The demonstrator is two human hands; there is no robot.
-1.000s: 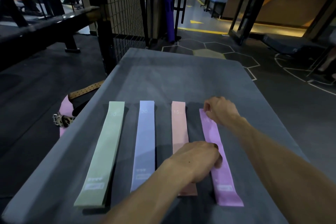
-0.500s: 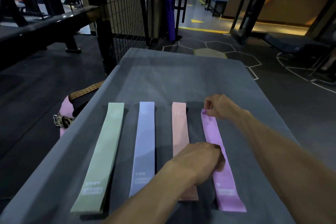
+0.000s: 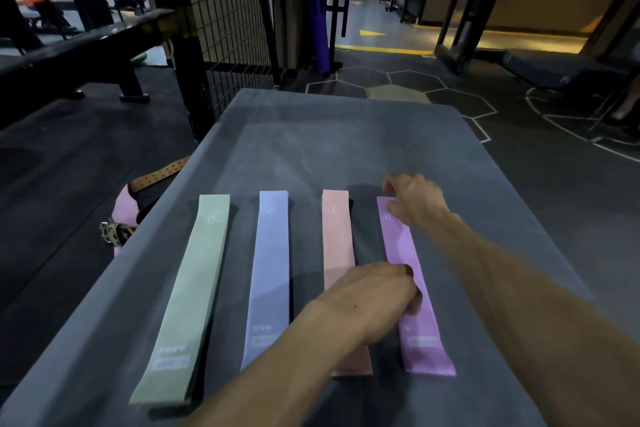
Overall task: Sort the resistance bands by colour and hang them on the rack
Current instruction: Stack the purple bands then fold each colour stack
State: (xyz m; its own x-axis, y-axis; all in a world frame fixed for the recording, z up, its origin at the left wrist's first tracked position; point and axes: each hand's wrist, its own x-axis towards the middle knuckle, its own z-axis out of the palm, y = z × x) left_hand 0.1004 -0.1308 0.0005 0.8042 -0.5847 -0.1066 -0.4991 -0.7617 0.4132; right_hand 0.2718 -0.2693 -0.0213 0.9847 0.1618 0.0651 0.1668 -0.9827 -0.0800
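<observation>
**Laying out the purple band, last in the sorted row**

Right hand [image 3: 414, 199] sits on the far end of the purple band [image 3: 414, 284], fingers curled down onto the fabric next to the printed number. It looks like a pinch on the top corner, but how deep the grip goes can't be told. Left hand [image 3: 375, 295] reaches across from the near side, knuckles up, fingers curled over the middle of the same band. Whether it pinches or only presses is hidden under the hand.

Purple band lies flat and lengthwise on the grey padded bench [image 3: 346, 135], rightmost of four. Taking it as landmark: peach band [image 3: 337, 246] is just to its left, a dark gap between them, its near half partly under the left wrist. Blue band [image 3: 270, 274] is further left, and green band [image 3: 187, 298] furthest left, near the bench's left edge. All four run roughly parallel, none touching.

Off the bench, far left of the purple band, a pink band [image 3: 124, 208] and a tan perforated belt [image 3: 159, 175] lie on the floor. A wire mesh panel [image 3: 225, 10] stands beyond the bench's far-left corner.

Step, judged: the sorting stage, straightening or about to lift the purple band; nothing hung yet. Next move likely calls for a firm hold on both points, a clean lift off the bench, then finding a hook. No hanging rack clearly identifiable here.
</observation>
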